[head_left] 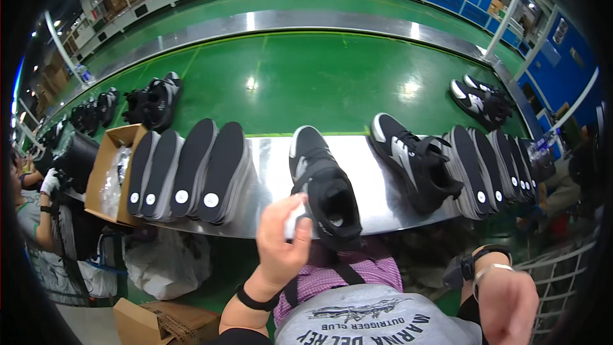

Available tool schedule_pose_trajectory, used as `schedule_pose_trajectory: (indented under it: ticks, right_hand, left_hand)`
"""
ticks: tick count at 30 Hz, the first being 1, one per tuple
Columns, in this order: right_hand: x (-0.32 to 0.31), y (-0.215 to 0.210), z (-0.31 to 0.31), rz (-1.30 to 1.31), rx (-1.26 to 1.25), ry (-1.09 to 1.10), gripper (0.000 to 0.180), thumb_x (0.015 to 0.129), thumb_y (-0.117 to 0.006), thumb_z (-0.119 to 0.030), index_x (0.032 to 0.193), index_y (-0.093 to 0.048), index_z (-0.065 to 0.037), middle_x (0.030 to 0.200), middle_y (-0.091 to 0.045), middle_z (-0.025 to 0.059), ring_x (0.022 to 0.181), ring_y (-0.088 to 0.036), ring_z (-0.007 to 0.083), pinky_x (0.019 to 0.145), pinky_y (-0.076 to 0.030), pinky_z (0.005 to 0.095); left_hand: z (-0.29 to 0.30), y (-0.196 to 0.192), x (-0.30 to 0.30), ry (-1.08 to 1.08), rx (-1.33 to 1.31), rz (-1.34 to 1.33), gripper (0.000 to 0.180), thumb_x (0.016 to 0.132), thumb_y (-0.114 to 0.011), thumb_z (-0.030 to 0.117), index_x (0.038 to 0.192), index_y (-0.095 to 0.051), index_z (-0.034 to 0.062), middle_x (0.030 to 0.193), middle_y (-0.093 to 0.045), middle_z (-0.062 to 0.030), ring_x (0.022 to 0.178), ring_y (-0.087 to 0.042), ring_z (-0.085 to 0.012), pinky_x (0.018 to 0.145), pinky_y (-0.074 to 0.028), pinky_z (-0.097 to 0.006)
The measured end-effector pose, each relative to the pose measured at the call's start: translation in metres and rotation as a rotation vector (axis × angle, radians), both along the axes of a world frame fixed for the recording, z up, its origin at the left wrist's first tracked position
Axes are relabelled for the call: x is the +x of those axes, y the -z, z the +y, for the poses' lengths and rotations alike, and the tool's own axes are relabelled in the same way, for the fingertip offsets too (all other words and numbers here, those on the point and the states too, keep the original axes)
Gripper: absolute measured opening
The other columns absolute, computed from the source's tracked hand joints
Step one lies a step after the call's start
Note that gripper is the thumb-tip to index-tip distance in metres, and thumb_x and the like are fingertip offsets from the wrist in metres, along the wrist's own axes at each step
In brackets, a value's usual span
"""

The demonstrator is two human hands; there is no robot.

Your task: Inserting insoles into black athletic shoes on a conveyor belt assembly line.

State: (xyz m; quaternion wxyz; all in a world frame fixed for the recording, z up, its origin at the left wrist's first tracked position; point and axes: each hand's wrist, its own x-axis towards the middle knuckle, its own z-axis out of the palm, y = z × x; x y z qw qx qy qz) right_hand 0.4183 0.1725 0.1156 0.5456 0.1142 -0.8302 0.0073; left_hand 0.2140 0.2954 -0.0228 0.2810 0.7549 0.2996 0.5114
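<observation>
A black sneaker (325,185) with a white toe stands on the metal ledge in front of me, its opening toward me and a light round spot inside. Beside its left side, my left hand (284,243) pinches a small white piece (295,217), too small to name. Whether the fingertips touch the sneaker I cannot tell. A second, matching sneaker (415,163) rests to the right, angled, against stacked insoles (469,172). My right hand (507,306) is low at the right, away from the ledge and smeared by motion; its fingers cannot be made out.
More black insole stacks (220,172) line the ledge's left, next to an open cardboard box (105,179) holding clear plastic. Pairs of shoes stand on the green belt (281,83) at far left and right (482,99). Another person's gloved hand (50,181) shows at the left.
</observation>
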Motion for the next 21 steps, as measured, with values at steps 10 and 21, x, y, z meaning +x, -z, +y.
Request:
schedule_pose_trajectory:
  ticks: [10, 21]
  right_hand:
    - [0.128, 0.094, 0.023, -0.901, -0.945, 1.500, 0.028, 0.066, -0.058, -0.009, 0.093, -0.056, -0.002, 0.085, -0.057, 0.0141, 0.084, -0.052, 0.0292, 0.075, -0.039, 0.0393]
    - [0.079, 0.097, 0.077, -1.630, -1.571, 0.910, 0.035, 0.073, -0.049, -0.027, 0.091, -0.053, 0.003, 0.082, -0.059, 0.0225, 0.083, -0.057, 0.0363, 0.089, -0.032, 0.0498]
  left_hand:
    - [-0.010, -0.002, 0.053, 0.214, 0.132, 0.452, 0.049, 0.060, -0.073, 0.031, 0.092, -0.056, -0.0018, 0.096, -0.057, -0.0157, 0.092, -0.052, -0.0306, 0.081, -0.041, -0.037]
    - [0.036, -0.040, 0.079, 0.757, -0.323, 1.386, 0.045, 0.064, -0.054, 0.042, 0.067, -0.062, -0.0022, 0.065, -0.060, -0.0179, 0.067, -0.060, -0.0314, 0.065, -0.048, -0.036]
